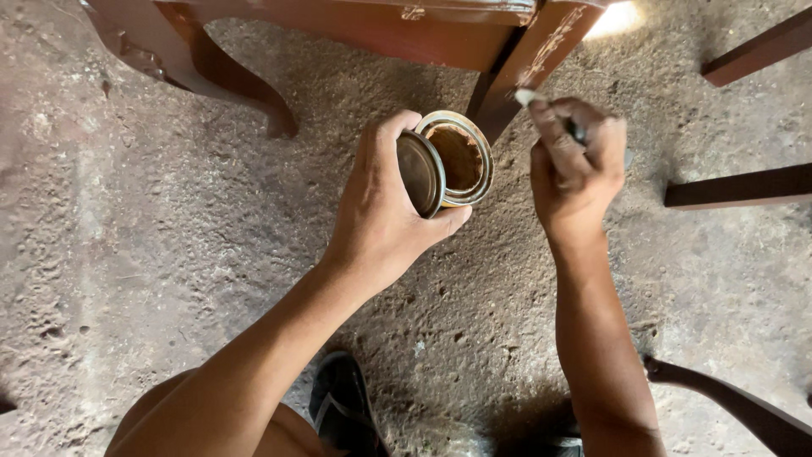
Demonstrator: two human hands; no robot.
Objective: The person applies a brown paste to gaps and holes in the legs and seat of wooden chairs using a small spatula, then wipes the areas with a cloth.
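At six o'clock we see our sandal [342, 410] on the rough floor [152, 254]. Toward the centre, our left hand [385, 207] grips a round lid [420, 173], tilted against the open tin [457, 158] just at its three o'clock. Our right hand [575, 165] is clenched around a thin tool [541, 106]. At twelve o'clock stands a red-brown furniture leg [529, 63].

- Left hand [385, 203]: palm down, thumb and fingers curled round into a firm clasp, knuckles toward the camera.
- Left forearm: bare, running up from the lower left, wrist straight.
- Right hand [575, 165]: closed in a fist-like pinch, thumb pressed against forefinger, back of hand up.
- Right forearm: bare, rising almost vertically from the bottom edge, wrist slightly bent inward.
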